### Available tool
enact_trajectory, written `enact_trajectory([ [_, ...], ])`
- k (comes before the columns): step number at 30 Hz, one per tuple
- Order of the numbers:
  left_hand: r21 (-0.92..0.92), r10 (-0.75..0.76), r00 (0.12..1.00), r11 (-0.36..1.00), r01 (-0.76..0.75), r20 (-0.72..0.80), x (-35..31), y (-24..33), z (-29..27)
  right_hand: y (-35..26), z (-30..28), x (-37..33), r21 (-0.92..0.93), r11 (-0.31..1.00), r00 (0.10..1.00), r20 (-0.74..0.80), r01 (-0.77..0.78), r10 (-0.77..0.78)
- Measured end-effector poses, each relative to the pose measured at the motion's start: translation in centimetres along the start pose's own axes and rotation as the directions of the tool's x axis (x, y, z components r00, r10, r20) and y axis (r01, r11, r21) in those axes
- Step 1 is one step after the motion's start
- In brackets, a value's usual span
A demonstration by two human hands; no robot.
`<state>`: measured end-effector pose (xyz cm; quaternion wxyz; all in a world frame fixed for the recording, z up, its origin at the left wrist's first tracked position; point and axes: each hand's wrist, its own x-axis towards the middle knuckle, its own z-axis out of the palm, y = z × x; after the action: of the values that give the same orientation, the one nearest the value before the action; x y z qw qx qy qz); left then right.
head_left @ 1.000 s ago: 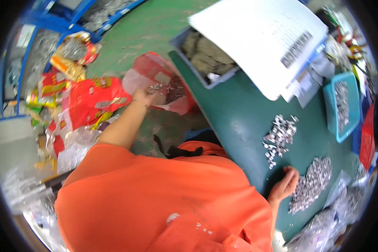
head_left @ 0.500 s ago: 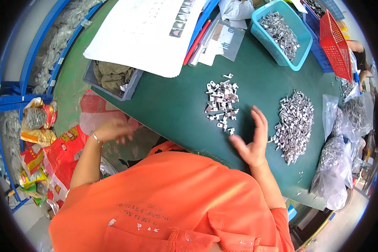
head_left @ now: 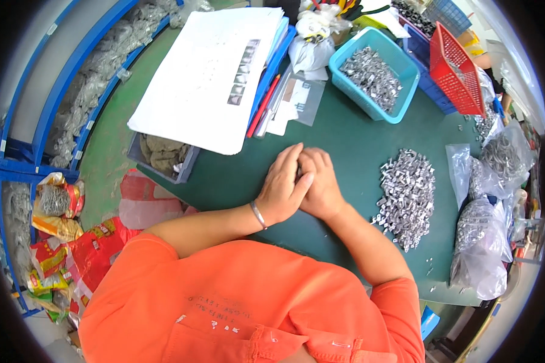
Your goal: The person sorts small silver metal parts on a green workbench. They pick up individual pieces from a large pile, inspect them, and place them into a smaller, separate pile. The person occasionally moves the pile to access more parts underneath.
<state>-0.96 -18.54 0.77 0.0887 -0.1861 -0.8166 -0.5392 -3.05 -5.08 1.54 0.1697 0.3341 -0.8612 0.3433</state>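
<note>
My left hand (head_left: 283, 186) and my right hand (head_left: 321, 183) are pressed together over the middle of the green tabletop (head_left: 236, 193). Both have curved fingers, cupped round the spot where a small heap of bent metal clips lay. The hands hide that heap; only a dark sliver shows between them. To the right of my right hand lies a larger pile of small silver metal clips (head_left: 407, 199), loose on the table and apart from the hand.
A blue-green basket (head_left: 340, 77) of metal parts stands at the back, beside a red basket (head_left: 457, 78). Papers (head_left: 194, 85), a red pen (head_left: 263, 106) and a grey bin (head_left: 184, 172) with cloth are at the left. Plastic bags of parts (head_left: 475, 242) line the right edge.
My left hand has come in from beyond the table's left edge to meet my right hand. Both now cover the small heap of clips. The view has shifted slightly.
</note>
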Motion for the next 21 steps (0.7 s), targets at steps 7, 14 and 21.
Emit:
enact_trajectory([
  [7,-0.253,-0.151,0.986,0.959,0.128,-0.074,0.9,0.1,0.9,-0.6,0.8,-1.0,0.229,0.969,0.978,-0.161,-0.090,0.129],
  [14,-0.942,-0.585,0.787,0.110,0.318,0.197,1.8,1.2,2.5,-1.6,3.3,-0.3,0.781,0.521,0.598,-0.245,-0.345,0.763],
  [21,-0.914,-0.488,0.774,-0.255,0.315,0.403,2.5,-0.6,-0.3,-3.2,2.3,2.0,0.585,0.804,0.850,-0.363,-0.111,0.382],
])
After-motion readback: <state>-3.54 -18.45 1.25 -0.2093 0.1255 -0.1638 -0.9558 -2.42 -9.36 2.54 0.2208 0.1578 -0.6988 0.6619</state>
